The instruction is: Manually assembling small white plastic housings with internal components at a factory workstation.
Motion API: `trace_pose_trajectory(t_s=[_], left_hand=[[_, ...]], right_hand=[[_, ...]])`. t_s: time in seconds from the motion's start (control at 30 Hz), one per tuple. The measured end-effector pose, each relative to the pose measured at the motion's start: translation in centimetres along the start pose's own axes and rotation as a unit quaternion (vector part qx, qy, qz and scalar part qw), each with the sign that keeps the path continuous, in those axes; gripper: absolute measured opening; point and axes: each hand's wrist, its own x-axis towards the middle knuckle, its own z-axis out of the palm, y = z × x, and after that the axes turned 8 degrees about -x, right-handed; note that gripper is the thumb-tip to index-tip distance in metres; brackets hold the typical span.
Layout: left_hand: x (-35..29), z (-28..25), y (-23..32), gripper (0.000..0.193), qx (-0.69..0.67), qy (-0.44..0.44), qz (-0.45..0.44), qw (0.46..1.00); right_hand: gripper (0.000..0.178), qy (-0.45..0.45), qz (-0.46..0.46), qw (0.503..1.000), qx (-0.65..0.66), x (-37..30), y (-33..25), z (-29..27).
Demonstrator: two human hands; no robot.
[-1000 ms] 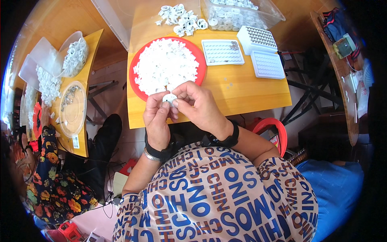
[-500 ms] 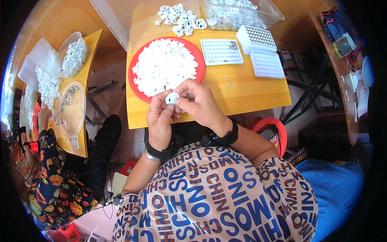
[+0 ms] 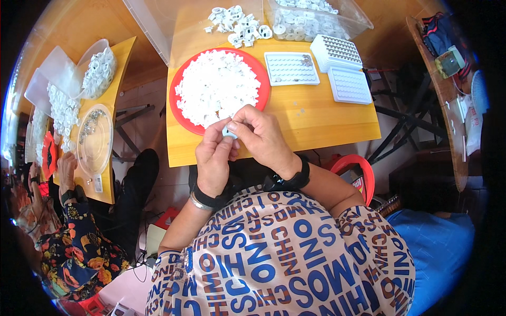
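Between my two hands, just in front of the near rim of a red round tray, is a small round white plastic part with a dark slot. My left hand pinches it from the left and below with thumb and fingers. Over its top right edge, the thumb and bent forefinger of my right hand press, partly covering it. A heap of small white plastic parts fills the red tray. To its right lies a white dimpled tray with several small metal discs in one corner.
Stacked white trays and another white tray lie at the right. Behind are loose white parts and a clear bin. A few small discs lie on the wooden table. At left, a co-worker's hand rests by a clear lid.
The round part has tilted, and my right thumb and forefinger now cover more of it. My hands have shifted slightly right. The co-worker's hand at left has moved nearer the clear lid.
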Motion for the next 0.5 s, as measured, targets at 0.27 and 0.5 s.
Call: trace_pose_trajectory(t_s=[0.27,0.5], left_hand=[[0.48,-0.96,-0.02,0.033,-0.097,0.028,-0.012,0.995],[0.14,-0.54,0.04,0.036,-0.042,0.008,-0.013,0.999]], right_hand=[[0.004,-0.059,0.039,0.994,0.083,0.05,-0.12,0.4],[0.004,0.008,-0.022,0.999,0.036,-0.02,-0.14,0.49]])
